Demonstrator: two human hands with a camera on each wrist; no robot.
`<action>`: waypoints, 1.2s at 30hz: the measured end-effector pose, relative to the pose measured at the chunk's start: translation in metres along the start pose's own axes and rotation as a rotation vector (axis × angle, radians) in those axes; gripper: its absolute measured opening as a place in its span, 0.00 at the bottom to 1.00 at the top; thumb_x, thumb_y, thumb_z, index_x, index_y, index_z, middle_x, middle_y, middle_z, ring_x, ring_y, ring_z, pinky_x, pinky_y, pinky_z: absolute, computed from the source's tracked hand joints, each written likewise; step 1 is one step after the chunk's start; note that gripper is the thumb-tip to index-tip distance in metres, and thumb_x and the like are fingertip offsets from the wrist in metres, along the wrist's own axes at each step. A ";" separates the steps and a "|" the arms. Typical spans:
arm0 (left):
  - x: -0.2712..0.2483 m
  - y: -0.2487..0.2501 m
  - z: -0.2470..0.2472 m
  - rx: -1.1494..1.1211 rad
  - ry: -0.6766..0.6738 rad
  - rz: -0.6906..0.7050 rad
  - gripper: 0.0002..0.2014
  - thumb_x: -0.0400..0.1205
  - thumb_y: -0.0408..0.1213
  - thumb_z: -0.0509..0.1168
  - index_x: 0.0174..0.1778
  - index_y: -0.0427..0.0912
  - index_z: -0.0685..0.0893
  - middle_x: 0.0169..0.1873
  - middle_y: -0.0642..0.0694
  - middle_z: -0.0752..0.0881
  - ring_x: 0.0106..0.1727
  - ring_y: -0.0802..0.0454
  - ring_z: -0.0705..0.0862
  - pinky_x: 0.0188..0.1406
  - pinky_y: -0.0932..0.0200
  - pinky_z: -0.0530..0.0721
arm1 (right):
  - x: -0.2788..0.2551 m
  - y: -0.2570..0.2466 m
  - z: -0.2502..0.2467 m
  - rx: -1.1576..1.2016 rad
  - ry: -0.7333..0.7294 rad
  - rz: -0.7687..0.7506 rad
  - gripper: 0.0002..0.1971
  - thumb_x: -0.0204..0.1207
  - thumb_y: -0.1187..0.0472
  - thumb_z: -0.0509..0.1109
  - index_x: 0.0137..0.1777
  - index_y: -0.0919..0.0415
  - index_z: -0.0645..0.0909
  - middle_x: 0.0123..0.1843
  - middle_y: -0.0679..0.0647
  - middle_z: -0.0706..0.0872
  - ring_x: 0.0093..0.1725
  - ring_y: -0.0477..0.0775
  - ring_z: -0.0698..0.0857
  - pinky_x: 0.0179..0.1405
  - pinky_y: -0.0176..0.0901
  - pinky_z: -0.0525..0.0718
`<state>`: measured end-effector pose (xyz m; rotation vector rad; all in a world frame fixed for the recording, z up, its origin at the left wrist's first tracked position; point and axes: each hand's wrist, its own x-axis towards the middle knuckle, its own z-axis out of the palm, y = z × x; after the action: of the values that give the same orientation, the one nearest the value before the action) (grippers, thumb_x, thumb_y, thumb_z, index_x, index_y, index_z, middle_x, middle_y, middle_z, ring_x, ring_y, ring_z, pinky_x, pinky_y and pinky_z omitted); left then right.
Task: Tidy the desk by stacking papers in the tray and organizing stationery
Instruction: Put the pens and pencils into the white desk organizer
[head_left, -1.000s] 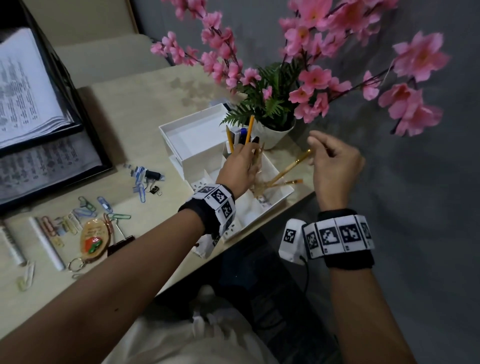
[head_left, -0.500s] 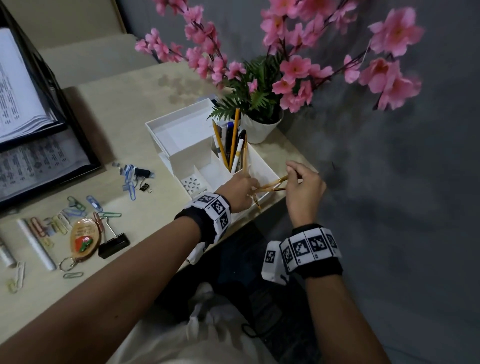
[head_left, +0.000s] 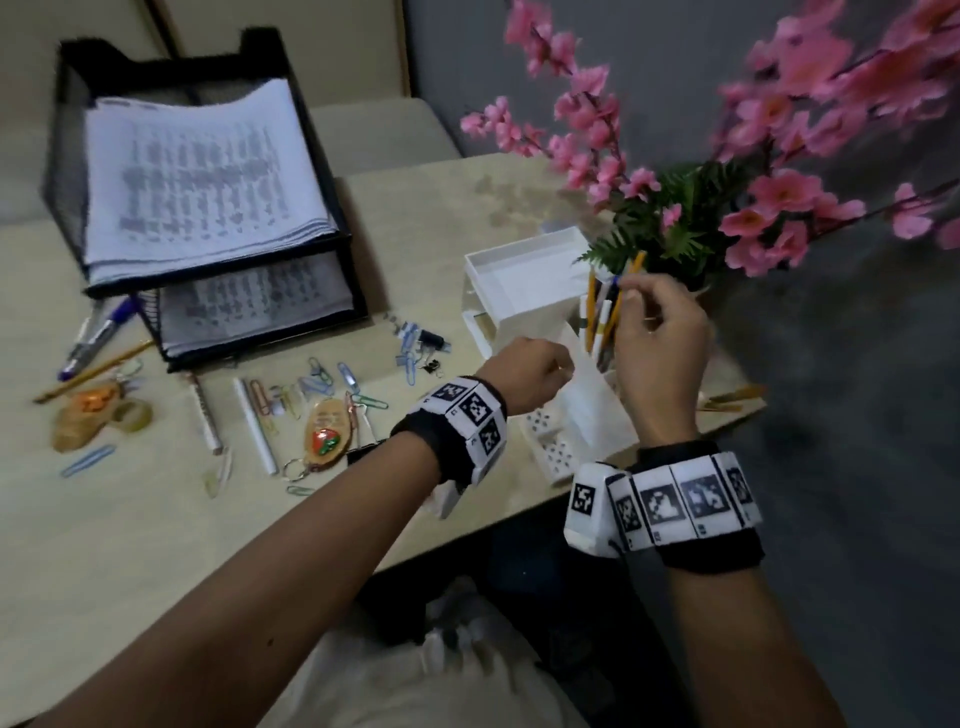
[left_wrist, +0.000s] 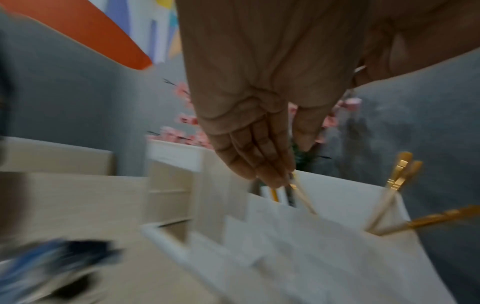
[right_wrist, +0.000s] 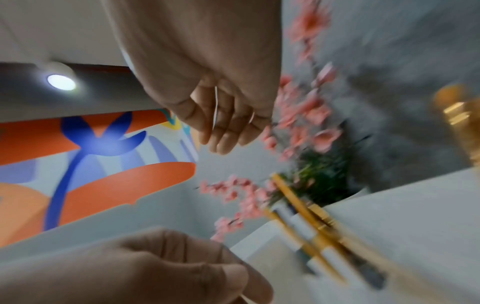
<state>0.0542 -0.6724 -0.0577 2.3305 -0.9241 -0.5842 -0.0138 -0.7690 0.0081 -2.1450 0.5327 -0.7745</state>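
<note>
A white desk organiser (head_left: 519, 270) stands on the desk's right side, with pencils and pens (head_left: 592, 312) upright in its cup. My right hand (head_left: 628, 286) hovers at their tops. Its fingers (right_wrist: 221, 142) are loosely curved and hold nothing. My left hand (head_left: 563, 366) is curled just left of the cup. In the left wrist view its fingertips (left_wrist: 270, 176) seem to pinch one thin paintbrush (left_wrist: 303, 199). Other gold-ferruled paintbrushes (head_left: 732, 397) lean out over the organiser's right end (left_wrist: 397, 176). The black mesh tray (head_left: 332, 244) at the back left holds stacked papers (head_left: 202, 176).
Paper clips (head_left: 311, 384), a keyring tag (head_left: 324, 436), binder clips (head_left: 431, 340) and white sticks (head_left: 254, 426) lie scattered in front of the tray. Pens and a pencil (head_left: 98, 332) lie at far left. A pink flower plant (head_left: 675, 218) overhangs the organiser. The desk edge runs close below my wrists.
My right hand has left the paintbrushes at the organiser's right end and risen to the pencil tops. The view has swung left, bringing the paper tray into sight.
</note>
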 end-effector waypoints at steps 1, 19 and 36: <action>-0.016 -0.017 -0.011 -0.078 0.037 -0.064 0.14 0.84 0.36 0.58 0.59 0.36 0.85 0.56 0.39 0.87 0.58 0.44 0.84 0.58 0.55 0.80 | -0.003 -0.012 0.018 0.023 -0.089 -0.020 0.11 0.76 0.69 0.62 0.51 0.65 0.85 0.47 0.58 0.88 0.47 0.51 0.82 0.52 0.42 0.77; -0.270 -0.253 -0.089 -1.292 0.835 -0.929 0.07 0.81 0.31 0.58 0.42 0.42 0.81 0.14 0.54 0.80 0.17 0.61 0.77 0.26 0.67 0.71 | -0.164 -0.083 0.262 -0.508 -1.122 -0.081 0.13 0.74 0.65 0.66 0.57 0.70 0.77 0.58 0.67 0.81 0.57 0.66 0.82 0.44 0.43 0.74; -0.274 -0.288 -0.112 -1.331 0.881 -0.840 0.19 0.86 0.38 0.53 0.27 0.43 0.68 0.23 0.47 0.70 0.12 0.59 0.68 0.16 0.69 0.71 | -0.180 -0.134 0.311 -0.192 -0.912 0.064 0.09 0.76 0.62 0.66 0.42 0.69 0.83 0.41 0.61 0.86 0.44 0.57 0.83 0.38 0.38 0.74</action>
<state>0.0730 -0.2629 -0.1069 1.2916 0.7424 -0.2290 0.0816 -0.4164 -0.1085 -2.3511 0.1796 0.3333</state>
